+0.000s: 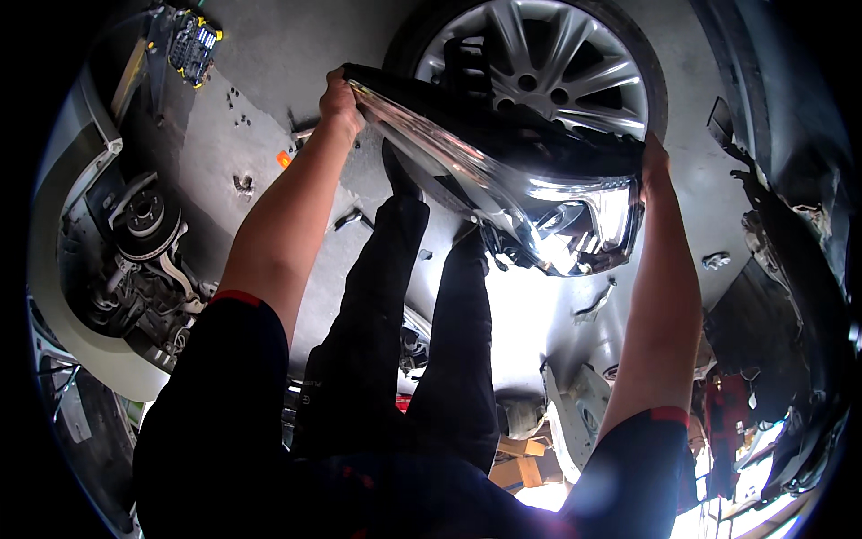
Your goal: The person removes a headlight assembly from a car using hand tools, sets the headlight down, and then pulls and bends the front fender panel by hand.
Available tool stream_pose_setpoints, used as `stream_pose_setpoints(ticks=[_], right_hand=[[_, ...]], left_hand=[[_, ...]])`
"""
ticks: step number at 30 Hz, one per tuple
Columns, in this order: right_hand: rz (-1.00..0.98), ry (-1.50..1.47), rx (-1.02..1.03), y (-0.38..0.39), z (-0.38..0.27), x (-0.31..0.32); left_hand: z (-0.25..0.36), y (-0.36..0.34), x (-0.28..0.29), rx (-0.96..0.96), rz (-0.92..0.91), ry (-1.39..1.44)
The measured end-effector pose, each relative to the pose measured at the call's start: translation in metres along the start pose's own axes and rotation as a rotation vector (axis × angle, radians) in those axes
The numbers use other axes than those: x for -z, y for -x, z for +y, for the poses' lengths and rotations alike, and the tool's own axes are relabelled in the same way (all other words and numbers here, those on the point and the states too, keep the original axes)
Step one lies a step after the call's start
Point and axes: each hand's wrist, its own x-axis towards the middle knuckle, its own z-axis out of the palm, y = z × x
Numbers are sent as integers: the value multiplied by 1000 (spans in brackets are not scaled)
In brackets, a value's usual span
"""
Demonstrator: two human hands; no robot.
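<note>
With both arms stretched out I hold a car headlight assembly (552, 211), a long unit with a clear lens and a dark body, level above my feet. My left hand (339, 101) is closed on its narrow end at the upper middle. My right hand (655, 169) grips the wide end, its fingers partly hidden behind the housing. A silver alloy wheel with a tire (584, 76) lies on the floor just beyond the headlight, partly covered by it.
A car body with exposed brake disc (144, 212) is at left. Dark body panels (781, 225) line the right. Small parts and clips (242, 184), a yellow-and-black tool set (193, 49) and an orange piece (284, 159) lie on the floor (215, 135). Cardboard boxes (516, 467) show below.
</note>
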Motion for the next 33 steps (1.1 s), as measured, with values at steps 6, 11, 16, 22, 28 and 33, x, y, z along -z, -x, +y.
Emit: stream_pose_setpoints(ticks=[6, 11, 16, 22, 28, 33], right_hand=[[-11, -76, -49, -7, 3, -1], [21, -50, -18, 29, -8, -25], [3, -4, -124, 45, -24, -41], [-161, -135, -117, 0, -1, -15], [-414, -198, -188, 15, -10, -21], [-403, -208, -243, 2, -7, -30]], left_hand=[[-5, -16, -5, 14, -23, 29], [-11, -23, 3, 29, -30, 47], [-8, -34, 15, -11, -31, -7], [-16, -14, -9, 36, -27, 15], [-22, -49, 3, 4, -54, 42], [-24, -58, 12, 13, -54, 121]])
